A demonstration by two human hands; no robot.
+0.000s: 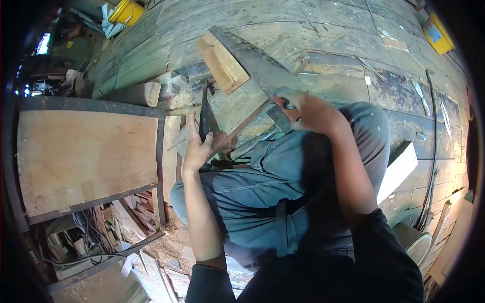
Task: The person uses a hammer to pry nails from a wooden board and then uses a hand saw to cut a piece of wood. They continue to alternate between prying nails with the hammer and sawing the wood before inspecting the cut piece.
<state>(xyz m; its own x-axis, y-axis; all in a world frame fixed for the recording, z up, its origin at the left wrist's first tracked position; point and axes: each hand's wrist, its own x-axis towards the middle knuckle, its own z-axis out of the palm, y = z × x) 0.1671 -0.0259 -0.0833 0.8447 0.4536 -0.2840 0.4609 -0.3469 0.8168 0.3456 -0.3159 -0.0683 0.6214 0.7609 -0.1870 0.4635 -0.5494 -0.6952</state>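
My right hand (303, 111) is closed round the handle of a handsaw (257, 63), whose broad blade points up and to the left. The blade lies along the right side of a short wood block (221, 61); whether they touch is hard to tell. My left hand (197, 146) is at centre left, thumb and index finger apart, beside a dark narrow metal piece (205, 113). What its other fingers do is not clear. A flat board (237, 108) lies below the block, between my hands.
A framed wooden panel (91, 156) stands at the left, with scrap wood and cables under it. Yellow buckets (127, 12) (438, 34) stand at both upper corners. A white board (399, 169) and a black cable (434, 131) lie at the right.
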